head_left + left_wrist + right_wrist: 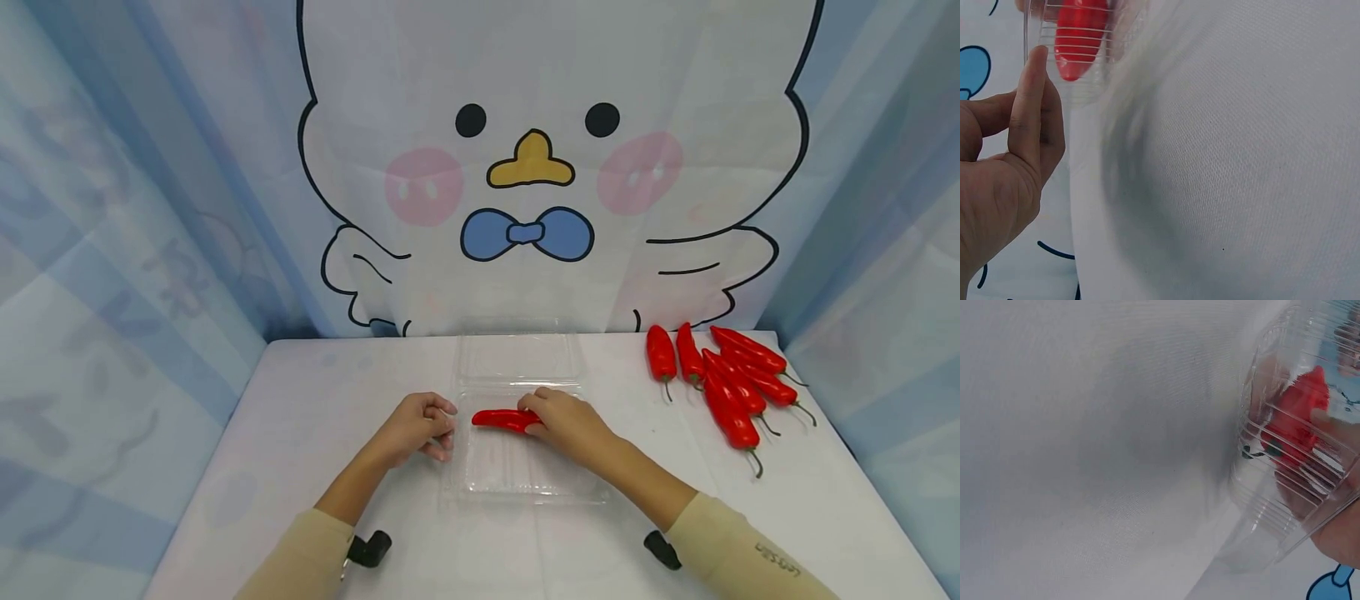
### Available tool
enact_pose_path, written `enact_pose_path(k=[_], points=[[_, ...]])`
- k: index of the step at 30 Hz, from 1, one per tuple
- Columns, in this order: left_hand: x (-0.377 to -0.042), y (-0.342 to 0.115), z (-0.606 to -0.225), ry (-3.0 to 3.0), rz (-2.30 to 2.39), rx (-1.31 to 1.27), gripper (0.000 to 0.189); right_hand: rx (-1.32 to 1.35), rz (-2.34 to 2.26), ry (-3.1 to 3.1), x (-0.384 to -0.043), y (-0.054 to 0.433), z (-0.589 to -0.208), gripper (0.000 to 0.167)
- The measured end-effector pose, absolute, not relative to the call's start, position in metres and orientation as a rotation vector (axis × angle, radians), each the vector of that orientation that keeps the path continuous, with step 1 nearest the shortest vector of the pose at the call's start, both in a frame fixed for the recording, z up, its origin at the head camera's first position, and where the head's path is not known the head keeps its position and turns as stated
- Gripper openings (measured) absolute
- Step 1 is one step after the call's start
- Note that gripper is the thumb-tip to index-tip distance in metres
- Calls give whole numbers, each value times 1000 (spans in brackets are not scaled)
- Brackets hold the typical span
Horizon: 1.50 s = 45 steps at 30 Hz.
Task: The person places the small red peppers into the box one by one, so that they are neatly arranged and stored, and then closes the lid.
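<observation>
A red chili pepper point(501, 420) lies sideways in the base of a clear plastic clamshell box point(525, 479), whose lid point(517, 358) is folded back. Reaching into the box, my right hand point(566, 421) grips the pepper at its stem end. Through the box's ribbed wall, the right wrist view shows this pepper point(1297, 419) with its green stem end by the fingers. My left hand point(420, 427) is at the box's left side. In the left wrist view, a fingertip of that hand point(1010, 144) is right at the clear wall, beside the pepper's tip point(1079, 56).
Several more red chili peppers point(731, 392) lie in a loose group at the table's back right, stems toward the front. A white cloth covers the table point(300, 417). Behind it hangs a curtain point(525, 292) with a cartoon print, and blue curtains flank both sides.
</observation>
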<state>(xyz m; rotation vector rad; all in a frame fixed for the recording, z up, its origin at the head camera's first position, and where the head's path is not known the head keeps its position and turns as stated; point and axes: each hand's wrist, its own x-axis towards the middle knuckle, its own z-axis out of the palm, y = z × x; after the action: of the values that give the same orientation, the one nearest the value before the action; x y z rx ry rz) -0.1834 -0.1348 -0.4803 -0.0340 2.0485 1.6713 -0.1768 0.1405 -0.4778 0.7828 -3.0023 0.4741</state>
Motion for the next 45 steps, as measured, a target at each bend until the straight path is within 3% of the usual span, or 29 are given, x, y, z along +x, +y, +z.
enact_pose_path(k=[45], points=[[-184, -134, -481, 2070, 1645, -42, 27, 749, 324, -2856, -179, 138, -480, 31]])
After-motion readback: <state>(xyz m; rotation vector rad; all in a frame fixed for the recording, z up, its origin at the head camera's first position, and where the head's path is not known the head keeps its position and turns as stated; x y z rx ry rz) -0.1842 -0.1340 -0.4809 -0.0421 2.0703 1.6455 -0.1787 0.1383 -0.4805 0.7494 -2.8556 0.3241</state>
